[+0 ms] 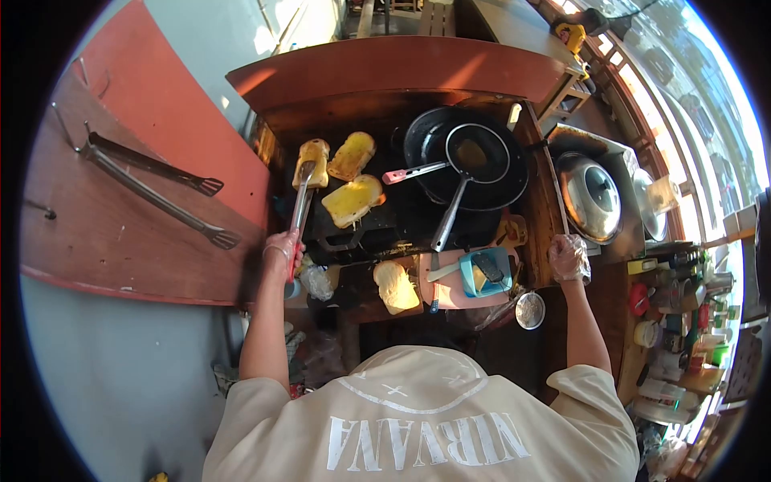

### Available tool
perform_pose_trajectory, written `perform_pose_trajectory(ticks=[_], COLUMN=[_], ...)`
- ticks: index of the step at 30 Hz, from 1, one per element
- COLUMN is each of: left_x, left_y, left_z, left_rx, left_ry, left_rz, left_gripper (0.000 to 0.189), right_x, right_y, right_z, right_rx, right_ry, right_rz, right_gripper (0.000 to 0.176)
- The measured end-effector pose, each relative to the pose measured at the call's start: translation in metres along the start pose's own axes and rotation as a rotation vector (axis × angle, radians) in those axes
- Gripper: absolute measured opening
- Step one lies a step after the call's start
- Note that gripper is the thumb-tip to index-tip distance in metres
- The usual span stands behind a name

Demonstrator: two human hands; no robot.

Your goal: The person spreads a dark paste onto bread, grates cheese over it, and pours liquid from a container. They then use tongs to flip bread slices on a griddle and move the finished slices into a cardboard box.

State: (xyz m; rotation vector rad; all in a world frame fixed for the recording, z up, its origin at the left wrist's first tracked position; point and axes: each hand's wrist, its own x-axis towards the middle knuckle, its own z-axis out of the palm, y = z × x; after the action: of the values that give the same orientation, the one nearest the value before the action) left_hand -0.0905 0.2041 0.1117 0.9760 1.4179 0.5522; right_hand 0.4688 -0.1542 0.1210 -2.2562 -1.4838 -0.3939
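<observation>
My left hand (283, 249) is closed around the handles of metal tongs (302, 197). Their tips clamp a golden toast slice (312, 159) at the far left of the black griddle (401, 221). Two more yellow toasts (352, 155) (352, 201) lie on the griddle just to its right. My right hand (569, 257), in a clear plastic glove, rests on the wooden counter edge beside a lidded steel pot (590, 197) and holds nothing. An untoasted bread slice (397, 287) lies near the front edge.
A small frying pan (478, 153) sits inside a large black pan (434, 136), with a pink-handled spatula (414, 171) leaning in. A pink cutting board (446, 293) carries a blue container (486, 273). A metal cup (530, 310) stands nearby. Spare tongs (152, 189) lie on the left shelf. Bottles (683, 321) crowd the right.
</observation>
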Motion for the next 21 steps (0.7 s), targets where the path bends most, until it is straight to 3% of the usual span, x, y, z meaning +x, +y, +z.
perform_pose_trajectory(ticks=[4,9,13,15,19,20,21], left_x=[0.003,-0.061,-0.139,-0.180,-0.188,-0.183,-0.178], left_y=[0.012,0.005,-0.062,-0.084,-0.121,-0.119,-0.110], left_z=[-0.004,-0.036,-0.066,-0.053,-0.043,-0.039,-0.035], left_rx=[0.152,0.261,0.205,0.214,0.261,0.280,0.297], left_ry=[0.036,0.088,0.049,0.059,-0.003,0.049,0.102], left_rz=[-0.010,-0.068,-0.059,-0.088,-0.055,0.006,0.068], left_gripper=[0.032,0.038,0.040,0.039,0.037,0.035,0.033], right_x=[0.003,0.002,-0.001,0.001,0.004,0.000,0.002], right_y=[0.000,0.003,0.009,0.004,0.002,0.009,0.009], right_z=[-0.001,0.004,0.010,0.007,0.004,0.007,0.007], right_rx=[-0.011,-0.008,-0.013,0.013,0.021,0.045,0.044], right_ry=[-0.017,0.012,0.052,0.051,0.071,-0.063,-0.060], right_rz=[-0.013,-0.031,-0.044,-0.034,-0.073,0.058,0.057], right_gripper=[0.008,0.011,0.010,0.009,0.008,0.012,0.012])
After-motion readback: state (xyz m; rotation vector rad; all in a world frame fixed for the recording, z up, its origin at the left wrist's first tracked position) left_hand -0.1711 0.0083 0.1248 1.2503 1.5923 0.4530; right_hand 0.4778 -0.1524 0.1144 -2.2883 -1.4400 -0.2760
